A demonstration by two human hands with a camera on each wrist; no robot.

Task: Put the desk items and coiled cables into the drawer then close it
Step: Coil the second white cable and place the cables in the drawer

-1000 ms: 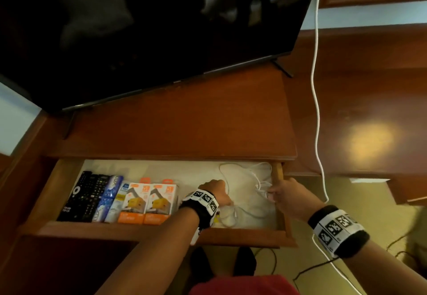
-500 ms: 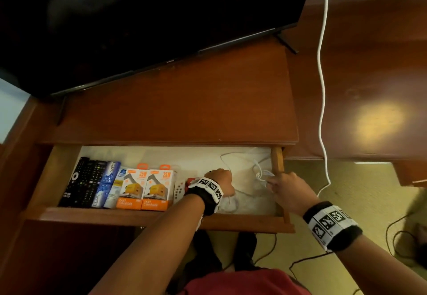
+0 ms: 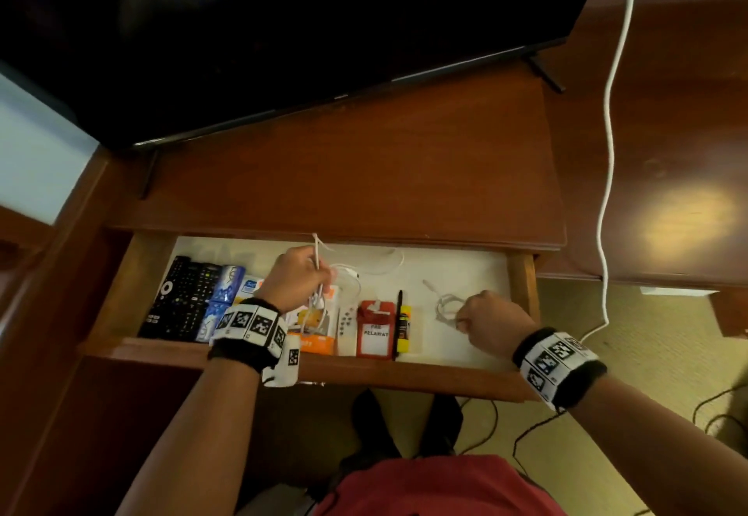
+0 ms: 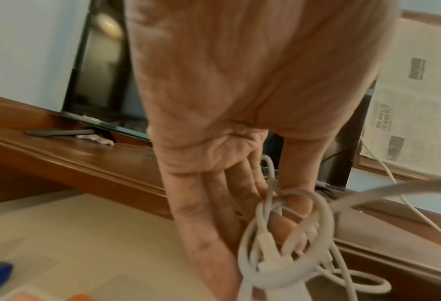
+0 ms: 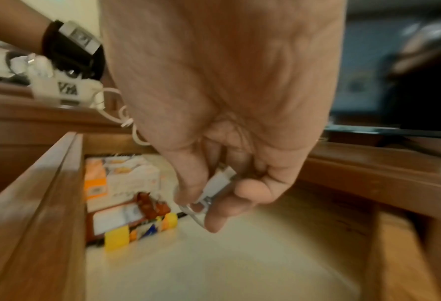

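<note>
**Two white cables held over the open drawer — both light, limp, tangle-prone**

The coiled white cable [image 4: 286, 252] is pinched between thumb and fingertips of the left hand [image 3: 293, 279], above the boxes at the drawer's [image 3: 522, 293] left-centre. Loops hang loose below the pinch and one tail runs off behind it, toward the drawer's back. It is judged light and soft, with no shape of its own — best taken across the whole bundle, where the turns cross, not by a single strand.

The small cable coil [image 3: 447, 309] is held by the right hand [image 3: 491, 319], low over the drawer's bare right part. In the right wrist view the white plug [image 5: 215, 186] is pinched between thumb and forefinger, the wire trailing below the pinch. The plug is the stiff part, so a sound hold.

Both palms are turned down, wrists above the drawer's front rail.
</note>
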